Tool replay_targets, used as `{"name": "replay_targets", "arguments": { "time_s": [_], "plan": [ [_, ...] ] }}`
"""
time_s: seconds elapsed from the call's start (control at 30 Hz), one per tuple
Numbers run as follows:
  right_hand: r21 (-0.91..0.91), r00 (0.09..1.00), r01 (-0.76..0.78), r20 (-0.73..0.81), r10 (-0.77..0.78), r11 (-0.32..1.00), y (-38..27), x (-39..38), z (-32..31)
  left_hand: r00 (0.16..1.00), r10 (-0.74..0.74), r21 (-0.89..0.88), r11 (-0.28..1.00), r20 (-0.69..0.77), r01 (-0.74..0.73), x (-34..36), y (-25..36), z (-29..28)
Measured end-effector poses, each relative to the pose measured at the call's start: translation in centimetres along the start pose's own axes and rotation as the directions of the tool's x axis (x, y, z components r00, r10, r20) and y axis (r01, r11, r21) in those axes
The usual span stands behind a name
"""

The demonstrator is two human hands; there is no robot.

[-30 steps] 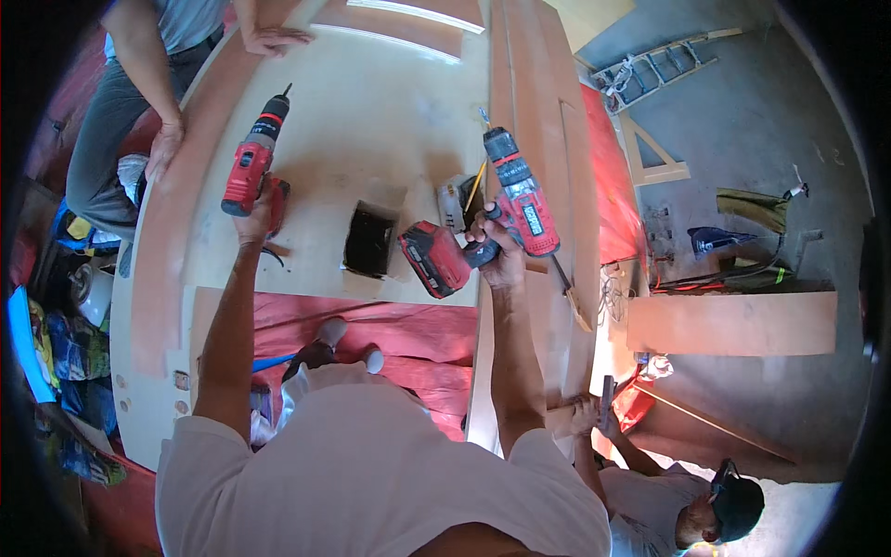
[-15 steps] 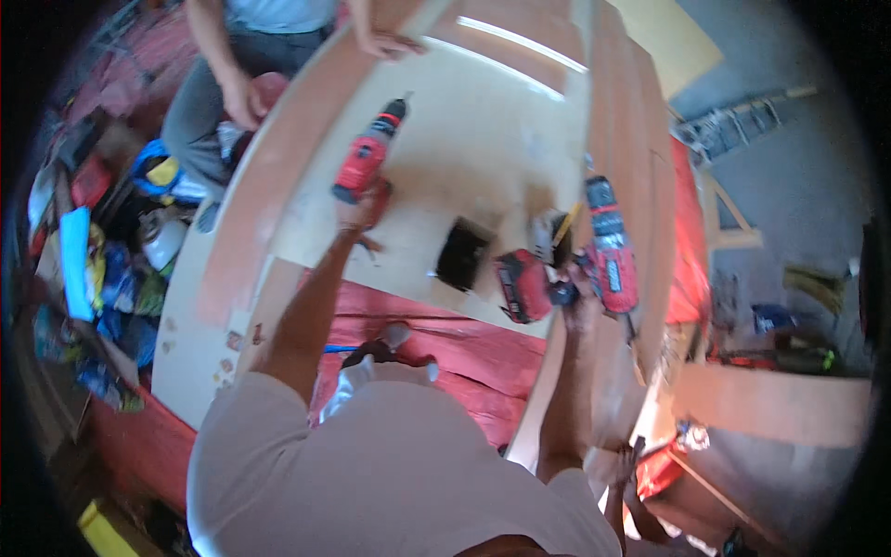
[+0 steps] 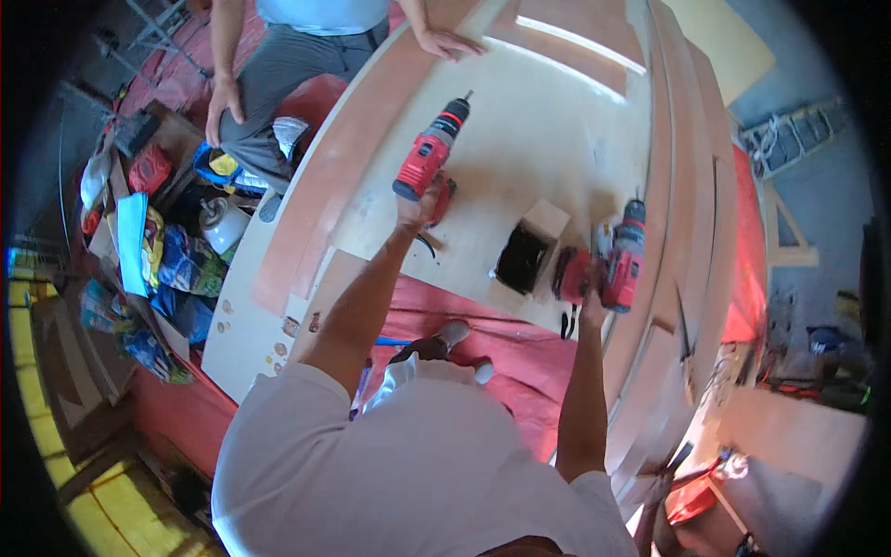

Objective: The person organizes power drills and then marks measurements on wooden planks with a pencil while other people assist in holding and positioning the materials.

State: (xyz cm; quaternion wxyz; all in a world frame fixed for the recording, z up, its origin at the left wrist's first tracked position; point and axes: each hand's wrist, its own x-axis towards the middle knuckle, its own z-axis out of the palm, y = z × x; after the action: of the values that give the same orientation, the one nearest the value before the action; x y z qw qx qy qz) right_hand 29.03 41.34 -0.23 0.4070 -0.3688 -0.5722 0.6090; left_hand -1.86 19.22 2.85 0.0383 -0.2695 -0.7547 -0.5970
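Note:
My left hand [image 3: 416, 212] grips a red cordless drill [image 3: 427, 153], bit pointing away from me, over the pale wooden board [image 3: 520, 121]. My right hand [image 3: 590, 295] is closed on a second red drill [image 3: 624, 265] with its battery toward the left, partly hidden by that hand. Between the drills sits an open cardboard box [image 3: 522, 255] holding dark contents too small to make out. A small black curved object [image 3: 425, 245] lies near my left hand; another dark tool [image 3: 567, 323] is just below the right drill.
A co-worker [image 3: 278, 102] at upper left rests a hand on the board's edge. Another person's hands [image 3: 654, 487] show at lower right. Clutter [image 3: 186, 260] lines the left floor. Long planks [image 3: 687, 139] run along the board's right; a ladder [image 3: 794, 135] lies beyond. Red sheeting [image 3: 501, 390] covers ground below.
The view has swung left, so the scene sits further right and more clutter shows. The right drill is lower, closer to the board beside the box; both hands still hold drills.

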Motion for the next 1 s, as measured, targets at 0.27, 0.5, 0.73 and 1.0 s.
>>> {"name": "replay_targets", "arguments": {
  "time_s": [0.27, 0.5, 0.73, 1.0],
  "plan": [
    [0.078, 0.967, -0.091, 0.245, 0.069, 0.993, -2.6, 1.8, 1.9, 0.894, -0.302, -0.276, 0.875, 0.331, 0.397, 4.4, 1.8, -4.3],
    [0.294, 0.966, -0.157, 0.246, 0.084, 0.943, -11.7, 0.6, -0.6, 0.698, -0.452, -0.759, 0.069, 0.555, 0.647, 0.2, 9.7, -3.2],
    [0.742, 0.896, -0.275, 0.428, -0.117, 0.612, -19.3, -0.4, 1.5, 0.811, -0.155, -0.825, -0.152, 0.564, 0.544, 0.3, 14.2, -1.7],
    [0.975, 0.931, -0.204, 0.220, -0.292, 0.084, -22.6, -1.1, 2.7, 0.921, -0.025, -0.867, -0.350, 0.388, 0.355, 0.1, 21.8, -0.2]
  ]
}}
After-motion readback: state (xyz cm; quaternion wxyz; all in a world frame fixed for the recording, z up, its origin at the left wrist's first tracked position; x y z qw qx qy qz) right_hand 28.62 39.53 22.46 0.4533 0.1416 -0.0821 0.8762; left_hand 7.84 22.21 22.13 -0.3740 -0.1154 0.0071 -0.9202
